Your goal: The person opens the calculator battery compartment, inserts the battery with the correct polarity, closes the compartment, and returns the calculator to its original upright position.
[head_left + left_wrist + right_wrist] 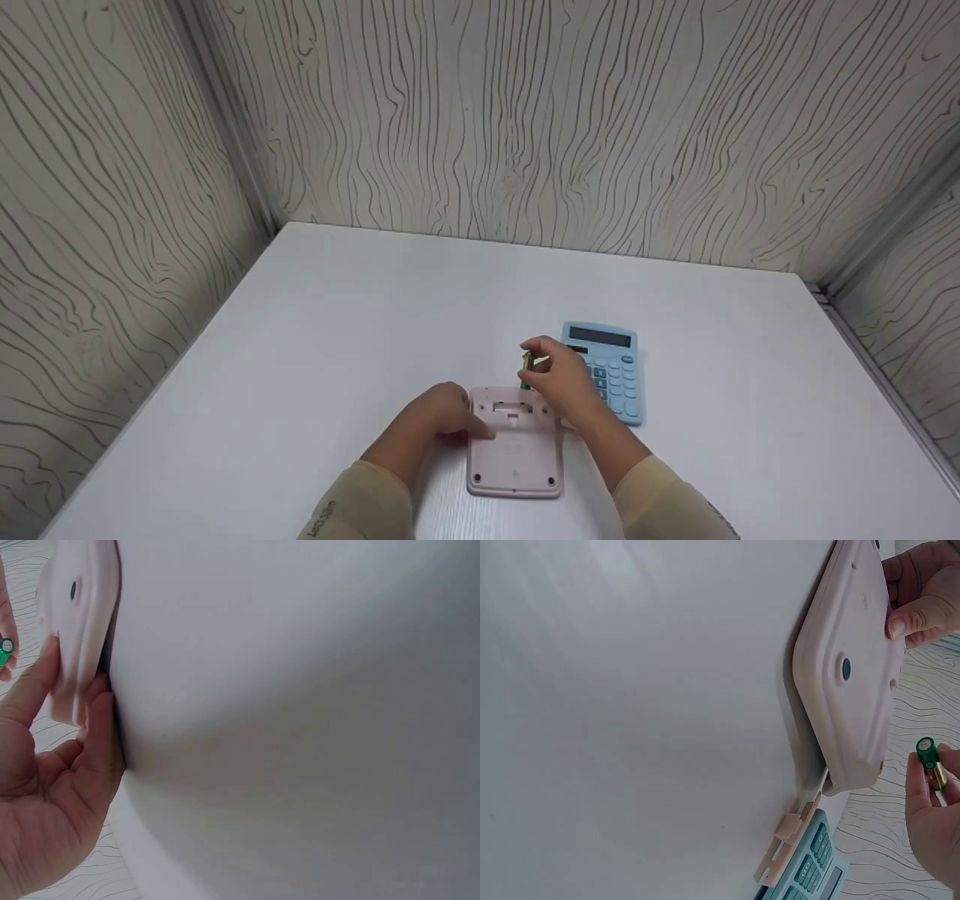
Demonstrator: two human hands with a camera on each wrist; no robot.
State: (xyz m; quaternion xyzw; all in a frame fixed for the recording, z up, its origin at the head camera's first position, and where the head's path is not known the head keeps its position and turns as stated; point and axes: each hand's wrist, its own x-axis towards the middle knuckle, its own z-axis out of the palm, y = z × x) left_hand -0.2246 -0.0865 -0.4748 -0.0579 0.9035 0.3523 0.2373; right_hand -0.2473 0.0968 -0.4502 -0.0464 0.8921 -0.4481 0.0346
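Note:
A pink calculator (515,459) lies face down on the white table, its small battery slot (512,408) uncovered near the far end. My left hand (447,411) holds its left edge, thumb on the back and fingers at the side and underneath, as the left wrist view shows. Between thumb and fingertips, my right hand (562,379) pinches a green and gold battery (930,761) just beyond the calculator's far edge. The battery is tilted close to upright, its flat green end downward in the head view.
A light blue calculator (622,382) lies face up to the right, partly behind my right hand. Beside it is a small pink battery cover (784,838). Patterned wall panels (510,127) stand along the far edge and sides of the white table (315,322).

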